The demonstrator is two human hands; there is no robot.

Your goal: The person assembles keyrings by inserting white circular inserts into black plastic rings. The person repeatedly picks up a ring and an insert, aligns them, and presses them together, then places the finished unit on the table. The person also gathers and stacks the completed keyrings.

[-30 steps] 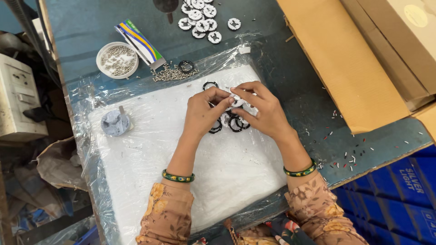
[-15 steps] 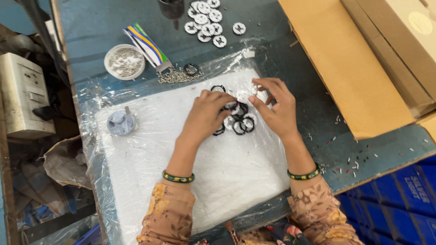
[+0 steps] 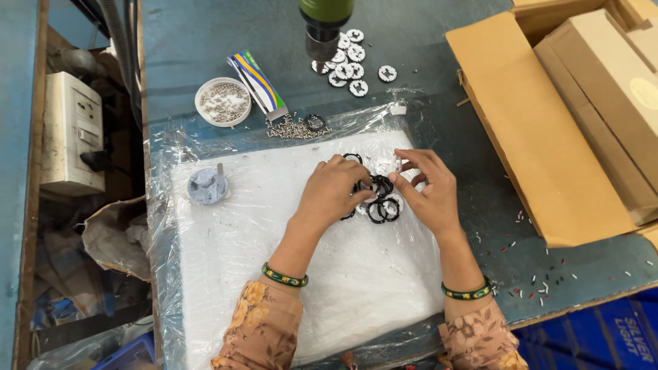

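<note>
Several black rings [image 3: 382, 207] lie in a small heap on a white foam pad [image 3: 288, 274] wrapped in clear plastic. My left hand [image 3: 334, 188] rests on the left side of the heap, fingers curled over the rings. My right hand [image 3: 428, 188] is on the right side, fingertips pinching a small clear-and-white part [image 3: 397, 164] above the rings. Both wrists wear green bangles.
A white cup of small screws [image 3: 223, 101] and a striped packet [image 3: 257, 83] sit behind the pad. White round discs [image 3: 349, 58] lie under a hanging green tool [image 3: 323, 20]. Cardboard boxes [image 3: 582, 103] fill the right. A grey lump [image 3: 205, 185] sits on the pad's left.
My hands stay over the ring heap. My right hand's fingers have lifted and now pinch a small part. The view has shifted slightly.
</note>
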